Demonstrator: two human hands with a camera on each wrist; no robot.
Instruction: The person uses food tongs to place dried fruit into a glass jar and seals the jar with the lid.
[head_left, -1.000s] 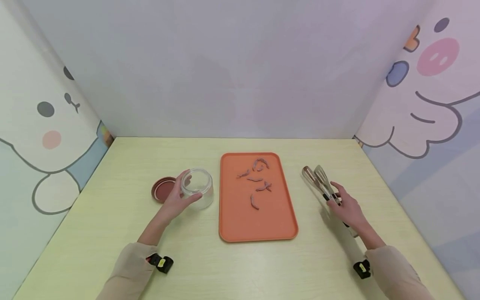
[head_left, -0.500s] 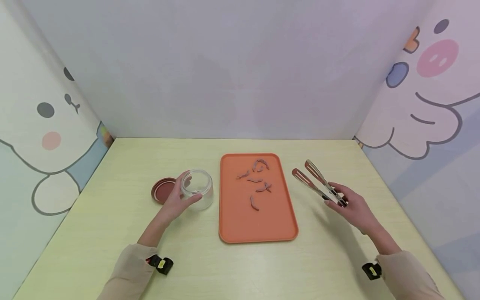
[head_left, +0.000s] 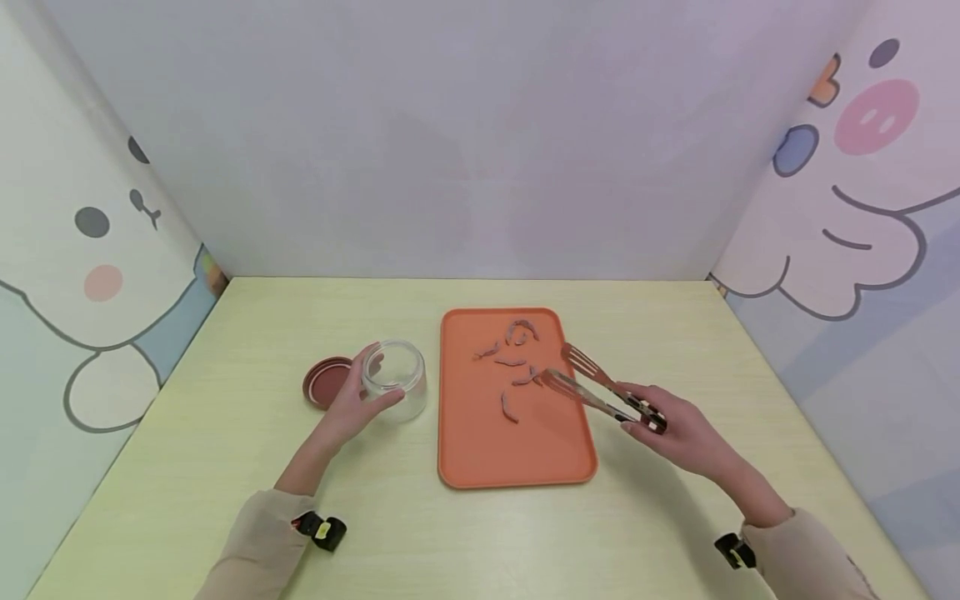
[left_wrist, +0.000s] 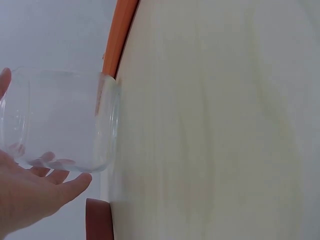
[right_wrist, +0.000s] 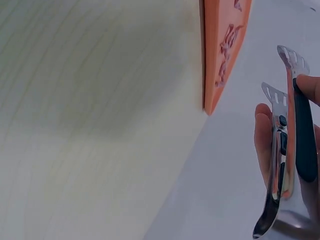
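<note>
My left hand (head_left: 352,404) is wrapped around a clear glass jar (head_left: 411,400), thumb on the near side and fingers on the far side. The jar stands upright and uncovered; nothing shows inside it in the left wrist view. My right hand (head_left: 678,429) grips metal tongs (head_left: 597,373) by their black-padded handles (right_wrist: 305,135). The slotted tong tips are spread apart over the right edge of an orange tray (head_left: 517,457). Several thin, curved, brownish-pink pieces (head_left: 508,407) lie on the tray. One tip overlaps a piece in the head view.
A dark red round lid (head_left: 328,385) lies on the pale wooden table (head_left: 480,542) just left of the jar. A plain light wall (head_left: 465,150) rises behind the table, with cartoon-printed panels on both sides.
My right hand has lifted the tongs from the table and moved them left, over the tray's edge. The tong arms have spread apart. My left hand and the jar have stayed put.
</note>
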